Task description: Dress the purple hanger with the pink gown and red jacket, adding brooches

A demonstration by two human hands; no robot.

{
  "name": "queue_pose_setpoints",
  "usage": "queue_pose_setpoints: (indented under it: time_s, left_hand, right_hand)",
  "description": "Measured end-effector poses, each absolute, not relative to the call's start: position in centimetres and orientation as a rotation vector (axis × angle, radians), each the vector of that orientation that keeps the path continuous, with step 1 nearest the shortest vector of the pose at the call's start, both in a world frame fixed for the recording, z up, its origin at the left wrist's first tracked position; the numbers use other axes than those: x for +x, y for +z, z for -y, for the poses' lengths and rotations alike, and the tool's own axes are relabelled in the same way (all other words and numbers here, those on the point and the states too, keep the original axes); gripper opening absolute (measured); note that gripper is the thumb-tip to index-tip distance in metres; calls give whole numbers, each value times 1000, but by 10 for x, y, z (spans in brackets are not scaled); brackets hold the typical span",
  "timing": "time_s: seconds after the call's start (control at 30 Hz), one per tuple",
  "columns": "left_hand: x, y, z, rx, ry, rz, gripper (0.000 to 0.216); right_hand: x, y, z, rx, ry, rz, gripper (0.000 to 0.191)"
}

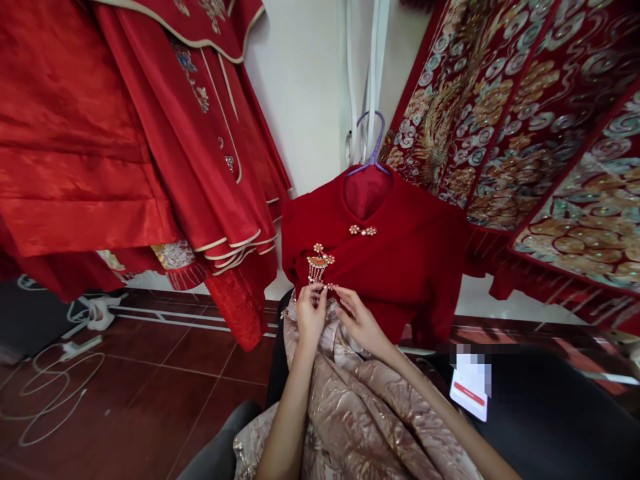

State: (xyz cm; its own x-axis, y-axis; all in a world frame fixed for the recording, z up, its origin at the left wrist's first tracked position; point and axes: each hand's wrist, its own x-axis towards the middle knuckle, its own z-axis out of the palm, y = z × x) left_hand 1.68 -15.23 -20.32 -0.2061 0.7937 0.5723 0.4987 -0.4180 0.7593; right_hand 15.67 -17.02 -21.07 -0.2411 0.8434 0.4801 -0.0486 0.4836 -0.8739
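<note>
A red long-sleeved jacket [395, 267] hangs in front of me, with a row of pearly flower-shaped frog buttons [363, 231] at its collar. Lower on its front is a gold fan-shaped brooch [317, 264] with beaded tassels. Just under the tassels, my left hand [311, 313] pinches a small pearly frog button [329, 287] between thumb and fingers. From the other side my right hand [361, 323] reaches to the same button with a fingertip at its end, thumb and fingers apart. Shiny pinkish brocade cloth [350, 393] lies over my lap beneath both hands.
A purple hanger [374, 150] holds the jacket on a white rack post [370, 67]. Red garments [165, 133] hang at left, an embroidered one [520, 120] at right. A lit phone [470, 387] lies on a black surface [560, 413]. White cable [65, 387] coils on the tiled floor.
</note>
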Motion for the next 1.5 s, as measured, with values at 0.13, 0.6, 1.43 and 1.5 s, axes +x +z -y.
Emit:
queue_pose_setpoints:
  time_s: [0.13,0.6,1.43,1.5]
  left_hand:
    - [17,-202,152,1722,1706,-1470,12]
    - [23,-199,155,1568,1806,-1346,17]
    - [43,-139,112,958,1736,-858,37]
    - [44,-136,113,929,1706,-892,35]
  right_hand:
    - [154,-217,169,-643,1004,1622,40]
    - [155,-207,175,-654,1041,1594,39]
    - [172,-164,189,-767,842,1246,16]
    - [172,-163,189,-766,845,1244,16]
